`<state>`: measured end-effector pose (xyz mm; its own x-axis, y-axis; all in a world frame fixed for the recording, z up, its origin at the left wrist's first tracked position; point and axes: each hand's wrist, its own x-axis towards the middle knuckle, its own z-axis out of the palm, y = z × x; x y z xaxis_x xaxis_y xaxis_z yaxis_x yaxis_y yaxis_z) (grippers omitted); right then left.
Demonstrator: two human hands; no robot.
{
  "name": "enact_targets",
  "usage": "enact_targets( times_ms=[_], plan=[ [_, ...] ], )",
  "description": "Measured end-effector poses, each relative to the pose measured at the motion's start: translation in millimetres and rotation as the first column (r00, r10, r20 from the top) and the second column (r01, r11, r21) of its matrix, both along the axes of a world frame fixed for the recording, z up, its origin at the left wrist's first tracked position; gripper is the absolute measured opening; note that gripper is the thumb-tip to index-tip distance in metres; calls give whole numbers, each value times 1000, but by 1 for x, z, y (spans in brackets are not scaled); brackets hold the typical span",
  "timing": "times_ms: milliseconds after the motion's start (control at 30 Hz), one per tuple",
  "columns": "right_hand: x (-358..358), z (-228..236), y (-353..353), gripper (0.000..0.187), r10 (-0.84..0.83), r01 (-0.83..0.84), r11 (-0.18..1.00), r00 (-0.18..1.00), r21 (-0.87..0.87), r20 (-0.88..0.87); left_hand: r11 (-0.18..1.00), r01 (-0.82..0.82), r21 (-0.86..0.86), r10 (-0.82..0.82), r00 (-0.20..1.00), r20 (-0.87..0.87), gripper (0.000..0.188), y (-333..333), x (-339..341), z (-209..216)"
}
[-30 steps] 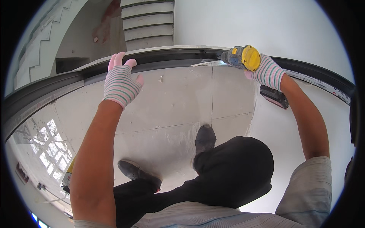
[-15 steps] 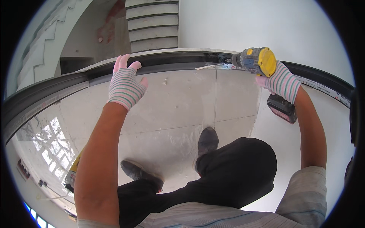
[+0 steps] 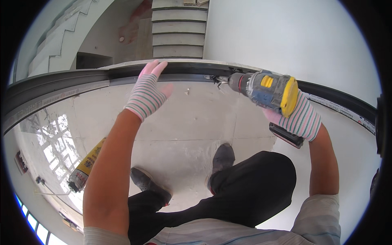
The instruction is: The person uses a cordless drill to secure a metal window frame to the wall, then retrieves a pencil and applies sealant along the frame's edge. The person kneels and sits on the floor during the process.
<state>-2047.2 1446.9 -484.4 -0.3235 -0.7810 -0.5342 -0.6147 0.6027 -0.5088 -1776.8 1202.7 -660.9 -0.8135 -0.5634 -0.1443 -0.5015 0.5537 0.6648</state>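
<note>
In my right hand point(image 3: 297, 118), gloved in pink with green and white stripes, is a cordless drill point(image 3: 265, 92) with a yellow rear cap. Its chuck points left, and the tip sits against or just above the black metal frame rail point(image 3: 188, 77); which of the two I cannot tell. Dark shavings or torn film cluster around that tip. The matching glove covers my left hand point(image 3: 148, 92), whose fingers stretch over the rail's upper edge with the thumb apart. Beneath my right wrist shows the drill's battery point(image 3: 286, 134).
Beyond the rail rise concrete stairs point(image 3: 179, 38) beside a white wall point(image 3: 286, 32). A yellow canister point(image 3: 87, 165) stands left of my left forearm. My shoes are on the pale dusty floor point(image 3: 188, 122). Printed film point(image 3: 343, 110) runs along the rail at right.
The drill has come nearer and lower, tilting so its tip reaches further left along the rail. My left hand has shifted slightly right and stays on the rail.
</note>
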Motion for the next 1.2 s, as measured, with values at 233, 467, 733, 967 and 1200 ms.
enact_targets(
  times_ms=[233, 467, 733, 967, 1200],
  plan=[
    [28, -37, -17, 56, -43, -66, 983, 820, 170, 570, 995, 79, -61, -88, 980, -179, 51, 70, 17, 60],
    [59, -21, -62, 68, 83, -296, 917, 797, 267, 599, 992, 39, 117, -26, 993, -112, 25, 78, 79, 78],
    [72, -23, -75, 58, -101, -300, 864, 684, 404, 723, 991, 5, 137, -2, 1000, -25, 19, 94, 127, 86],
    [101, -39, -83, 55, 455, -626, 772, 664, 108, 593, 977, -143, 156, 133, 988, 72, 15, 107, 172, 84],
    [162, -16, -110, 45, -205, -335, 828, 567, 451, 798, 870, -399, 291, 220, 841, 495, 32, 159, 273, 63]
  ],
)
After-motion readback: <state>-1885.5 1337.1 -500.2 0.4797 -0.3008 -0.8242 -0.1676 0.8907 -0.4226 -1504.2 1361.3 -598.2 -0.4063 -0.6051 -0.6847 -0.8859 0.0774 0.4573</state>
